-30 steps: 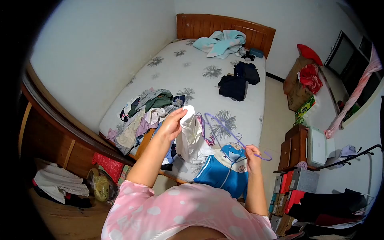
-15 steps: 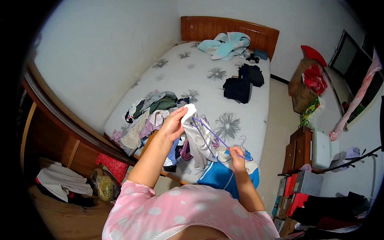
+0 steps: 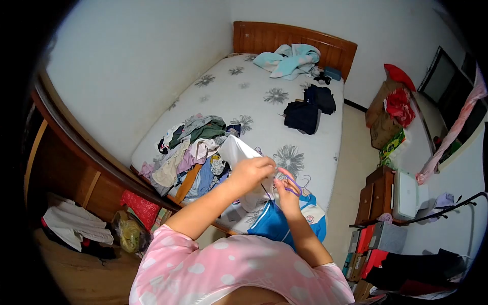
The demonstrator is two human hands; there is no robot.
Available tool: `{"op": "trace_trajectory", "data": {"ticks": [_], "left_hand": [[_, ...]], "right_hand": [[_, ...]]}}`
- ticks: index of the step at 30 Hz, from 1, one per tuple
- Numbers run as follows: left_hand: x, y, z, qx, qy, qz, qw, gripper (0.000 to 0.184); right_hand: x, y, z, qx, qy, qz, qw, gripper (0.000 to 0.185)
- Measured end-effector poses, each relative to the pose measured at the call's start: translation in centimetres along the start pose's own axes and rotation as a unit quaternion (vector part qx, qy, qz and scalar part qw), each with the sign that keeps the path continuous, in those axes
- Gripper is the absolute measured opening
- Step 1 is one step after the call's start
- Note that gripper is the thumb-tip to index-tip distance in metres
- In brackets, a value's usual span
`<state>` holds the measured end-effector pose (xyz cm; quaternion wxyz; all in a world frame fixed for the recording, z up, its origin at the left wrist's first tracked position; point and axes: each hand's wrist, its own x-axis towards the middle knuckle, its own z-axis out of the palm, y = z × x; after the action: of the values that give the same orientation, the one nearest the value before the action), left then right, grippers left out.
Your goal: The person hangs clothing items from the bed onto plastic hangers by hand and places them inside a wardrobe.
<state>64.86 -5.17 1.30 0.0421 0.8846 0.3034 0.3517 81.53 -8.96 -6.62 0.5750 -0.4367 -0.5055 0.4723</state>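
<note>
Above the near edge of the bed, my right hand is closed around a purple clothes hanger. My left hand is closed on the white garment, close to my right fingers. The cloth hangs below and behind my left hand, partly covered by it, and much of the hanger is hidden by the hands and the cloth. A blue and white jacket lies under my right arm, with a hanger hook sticking out above it. To the left of my hands is a heap of mixed clothes.
Folded dark clothes and a light blue blanket lie farther up the bed. An open wardrobe with clothes stands at left. On the right are a brown cabinet, stacked boxes and a black rack.
My left hand has moved right and down to meet my right hand at the hanger. The hanger has turned, and the white garment now spreads out behind my left hand.
</note>
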Motion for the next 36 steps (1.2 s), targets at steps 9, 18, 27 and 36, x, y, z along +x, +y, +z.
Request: {"op": "trace_trajectory", "data": {"ticks": [9,18,27,36], "left_hand": [[-3.0,1.9,-0.1,-0.041,0.016,0.101,0.994,0.034],[-1.1,-8.0,-2.8,0.138,-0.098,-0.004,0.986,0.025],[-0.2,-1.8,2.3,-0.004,-0.120,0.065,0.991,0.023],[-0.2,-1.5,2.9,-0.009,-0.106,-0.087,0.990,0.029]], "right_hand": [[0.0,0.8,-1.5,0.034,0.008,-0.004,0.999,0.024],[-0.3,-2.0,-2.5,-0.013,0.016,0.014,1.000,0.018],[0.7,-2.6,-1.7,-0.098,-0.033,-0.028,0.994,0.016],[1.9,-4.0,-2.5,-0.146,0.024,-0.106,0.983,0.020]]}}
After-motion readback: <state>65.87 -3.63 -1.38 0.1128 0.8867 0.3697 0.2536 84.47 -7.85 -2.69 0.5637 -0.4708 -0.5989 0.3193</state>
